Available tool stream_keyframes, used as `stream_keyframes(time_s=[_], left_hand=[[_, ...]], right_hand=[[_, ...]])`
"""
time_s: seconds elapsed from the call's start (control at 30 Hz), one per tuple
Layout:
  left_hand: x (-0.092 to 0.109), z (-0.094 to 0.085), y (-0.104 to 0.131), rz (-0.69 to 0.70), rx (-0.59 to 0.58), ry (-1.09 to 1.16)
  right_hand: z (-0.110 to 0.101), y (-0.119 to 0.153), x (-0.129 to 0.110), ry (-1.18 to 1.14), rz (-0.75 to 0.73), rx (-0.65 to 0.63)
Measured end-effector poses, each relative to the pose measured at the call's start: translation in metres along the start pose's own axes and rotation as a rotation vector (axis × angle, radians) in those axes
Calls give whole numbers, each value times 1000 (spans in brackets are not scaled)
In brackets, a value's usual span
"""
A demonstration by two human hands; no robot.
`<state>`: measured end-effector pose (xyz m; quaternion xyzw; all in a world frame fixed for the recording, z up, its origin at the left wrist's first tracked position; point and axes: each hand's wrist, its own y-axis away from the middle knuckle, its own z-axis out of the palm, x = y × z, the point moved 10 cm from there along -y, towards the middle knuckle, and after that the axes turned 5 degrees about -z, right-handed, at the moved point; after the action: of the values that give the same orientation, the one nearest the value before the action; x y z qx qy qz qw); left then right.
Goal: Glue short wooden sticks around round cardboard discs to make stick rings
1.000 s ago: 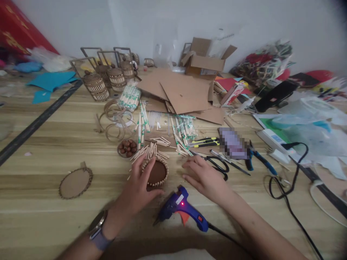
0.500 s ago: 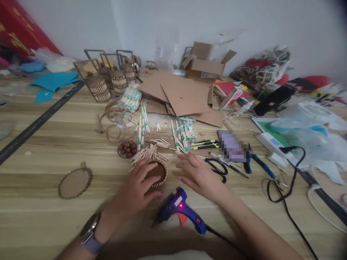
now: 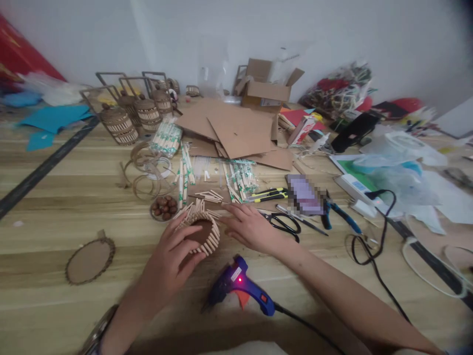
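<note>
Stick-walled basket (image 3: 211,242) is standing at the left hand's fingers, its round rim appearing to tilt and its pale sticks showing on the side facing the right hand. The left hand (image 3: 164,259) is spreading its fingers over the near and left parts of the wall and is gripping it, with fingertips reaching over the brown inside. The right hand (image 3: 254,229) is hovering just beside the basket's other side, its fingers loosely spread and slightly bent; whether the fingertips are touching anything, I cannot tell.

Cut sticks (image 3: 195,207) are lying beyond the left fingers, and brown balls (image 3: 164,207) are clustering just left of those. Nearer to the wearer than both sets of fingers, a blue hot glue gun (image 3: 242,286) is lying on the counter (image 3: 37,305), its red light glowing. Black-handled scissors (image 3: 284,223) are resting right of the right fingers, with blue-handled pliers (image 3: 343,217) lying farther right. Well left of the left fingers, a cardboard oval (image 3: 90,261) with dark edging is lying flat. Wrapped chopsticks (image 3: 242,180) are scattering beyond the right fingers.
</note>
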<state>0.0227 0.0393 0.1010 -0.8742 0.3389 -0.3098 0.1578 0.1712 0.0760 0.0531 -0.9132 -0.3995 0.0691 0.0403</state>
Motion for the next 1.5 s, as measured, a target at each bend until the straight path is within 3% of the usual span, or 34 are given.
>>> stream_keyframes(time_s=[0.23,0.4,0.6,0.7,0.83,1.0,1.17,1.33,1.5], left_hand=[[-14,-38,2,-160,23,-163],[-39,-56,27,-266,109,-251],[-46,-47,26,-253,92,-238],[-41,-46,13,-210,101,-257],[-40,-49,4,-178,122,-294],[-59,-57,10,-238,169,-345],[-95,-67,17,-327,216,-426],[-130,-55,20,-420,147,-496],[-141,-45,26,-443,130,-482]], right_hand=[[37,-56,-41,-28,-325,-83],[51,-69,-43,-55,-341,-170],[40,-60,-30,-95,-293,-177],[26,-49,-21,-98,-241,-102],[12,-41,8,-112,-87,33],[25,-65,30,-147,-12,66],[50,-85,19,-171,-63,-69],[39,-57,-7,-266,-208,-84],[27,-29,-10,-270,-194,-56]])
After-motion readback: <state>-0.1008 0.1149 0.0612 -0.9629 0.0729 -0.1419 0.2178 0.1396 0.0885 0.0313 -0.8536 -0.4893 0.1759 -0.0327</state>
